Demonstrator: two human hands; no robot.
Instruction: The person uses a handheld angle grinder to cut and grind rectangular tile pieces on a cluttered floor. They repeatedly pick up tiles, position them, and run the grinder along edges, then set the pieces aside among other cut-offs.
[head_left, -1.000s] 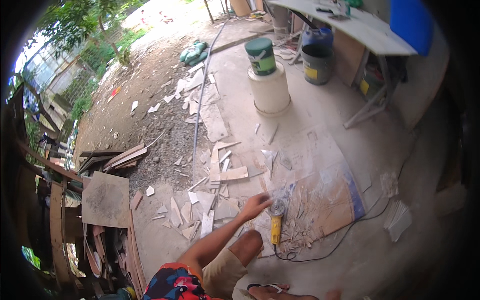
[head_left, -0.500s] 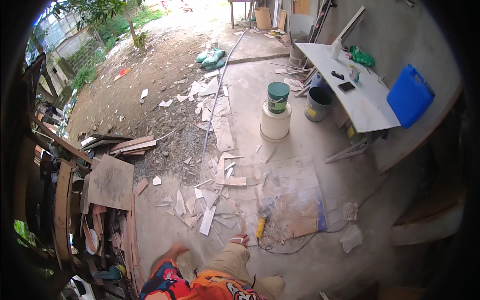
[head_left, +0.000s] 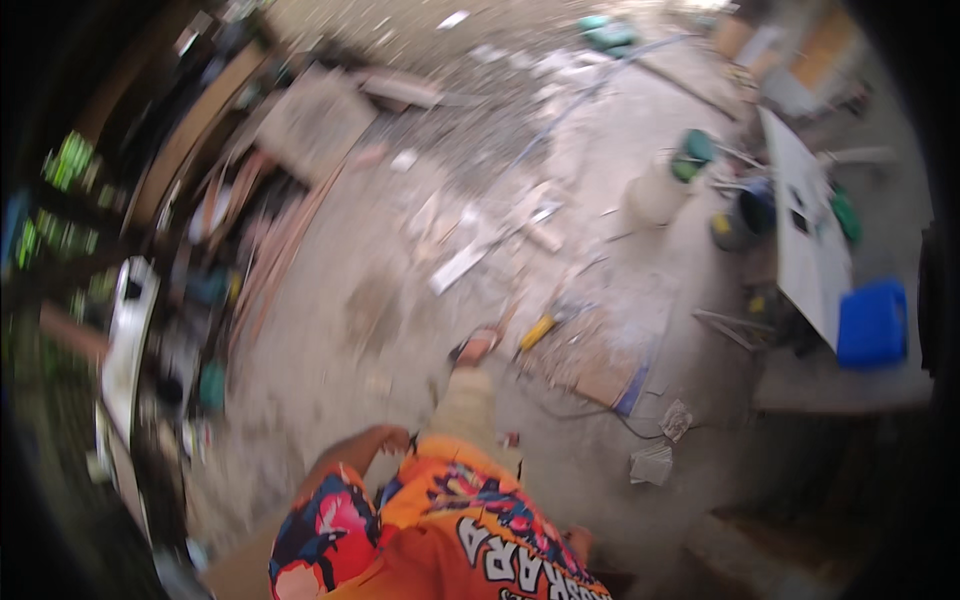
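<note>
My left hand (head_left: pixel 391 438) hangs beside my trouser leg at the hem of my orange printed shirt. Motion blurs its fingers, and I make out nothing in it. Of my right arm only a small patch of skin shows at the shirt's right edge; the right hand itself is hidden. A yellow corded power tool (head_left: pixel 537 332), likely an angle grinder, lies on the floor ahead of my sandalled foot (head_left: pixel 474 346). It rests at the edge of a dusty, worn board (head_left: pixel 590 365), apart from both hands.
Broken white tile or board pieces (head_left: pixel 460 265) litter the floor ahead. Scrap wood (head_left: pixel 315 120) is stacked at left. On the right stand a green pail (head_left: pixel 692 155) on a pale bucket (head_left: pixel 655 190), a dark bucket (head_left: pixel 735 228), a white table (head_left: pixel 800 215) and a blue jerrycan (head_left: pixel 872 325).
My view has swung toward the left and down, so the table and tool appear tilted. My left hand has come in nearer to my leg. The tool still lies on the floor.
</note>
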